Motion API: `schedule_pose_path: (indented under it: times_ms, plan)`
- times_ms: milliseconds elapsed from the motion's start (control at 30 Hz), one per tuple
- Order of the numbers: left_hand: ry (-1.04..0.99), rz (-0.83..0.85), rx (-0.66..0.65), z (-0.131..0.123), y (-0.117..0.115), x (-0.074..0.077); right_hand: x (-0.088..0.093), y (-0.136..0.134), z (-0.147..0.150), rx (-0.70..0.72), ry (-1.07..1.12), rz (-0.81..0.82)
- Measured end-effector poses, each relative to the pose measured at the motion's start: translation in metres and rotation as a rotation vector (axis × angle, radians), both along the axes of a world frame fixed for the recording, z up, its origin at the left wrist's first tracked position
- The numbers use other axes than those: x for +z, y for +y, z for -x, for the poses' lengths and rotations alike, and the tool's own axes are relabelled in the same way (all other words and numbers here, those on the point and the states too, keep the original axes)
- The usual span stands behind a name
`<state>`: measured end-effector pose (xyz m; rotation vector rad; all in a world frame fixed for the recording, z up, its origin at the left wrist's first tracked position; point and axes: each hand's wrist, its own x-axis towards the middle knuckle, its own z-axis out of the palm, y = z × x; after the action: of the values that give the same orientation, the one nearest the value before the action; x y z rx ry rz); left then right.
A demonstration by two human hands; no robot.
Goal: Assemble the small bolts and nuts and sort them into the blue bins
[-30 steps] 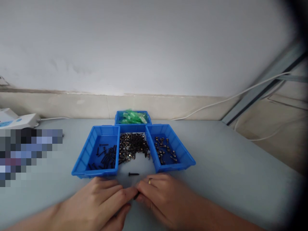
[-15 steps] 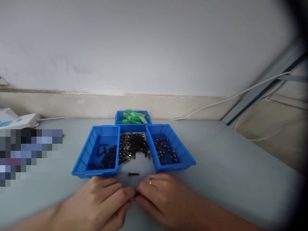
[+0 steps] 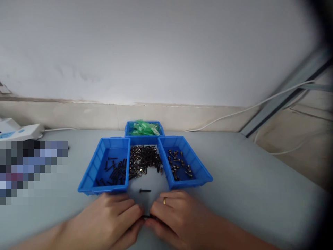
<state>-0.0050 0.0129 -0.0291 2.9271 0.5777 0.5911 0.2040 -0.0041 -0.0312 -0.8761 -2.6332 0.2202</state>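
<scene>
My left hand [image 3: 111, 218] and my right hand [image 3: 177, 217] meet fingertip to fingertip at the table's near edge, both pinching a small black screw [image 3: 149, 217] between them. A ring shows on my right hand. A single black screw [image 3: 145, 190] lies on the table just beyond my fingers. Further back a loose pile of dark screws [image 3: 144, 161] sits between two blue trays: the left tray [image 3: 90, 173] holds black screws, the right tray [image 3: 201, 170] holds several screws with washers.
A third blue tray [image 3: 127, 126] with green plastic pieces stands behind the pile, near the wall. A white device [image 3: 20, 131] and a blurred patch lie at the left. White cables [image 3: 234, 113] run along the wall at the right.
Both hands shifted slightly nearer to me and kept pinching the small screw between their fingertips. The view tilted a little. The trays and the loose screw stayed put.
</scene>
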Motion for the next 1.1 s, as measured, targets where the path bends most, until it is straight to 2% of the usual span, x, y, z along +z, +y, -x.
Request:
schedule_pose_path:
  times_ms: [267,433,800,1100]
  plan:
    - [0.036,0.027,0.0,-0.0002,-0.0007,-0.001,-0.001,0.001,-0.0005,0.038,0.085,-0.07]
    - [0.065,0.053,0.001,0.0004,-0.0002,-0.0012,-0.0013,-0.0002,0.0002,0.04,0.06,-0.092]
    - [0.017,0.046,0.008,0.0014,0.0002,-0.0012,-0.0001,-0.0016,-0.0009,0.005,0.126,-0.034]
    - [-0.062,-0.003,0.016,0.0017,0.0003,-0.0024,0.0006,0.0012,-0.0015,-0.021,0.027,0.033]
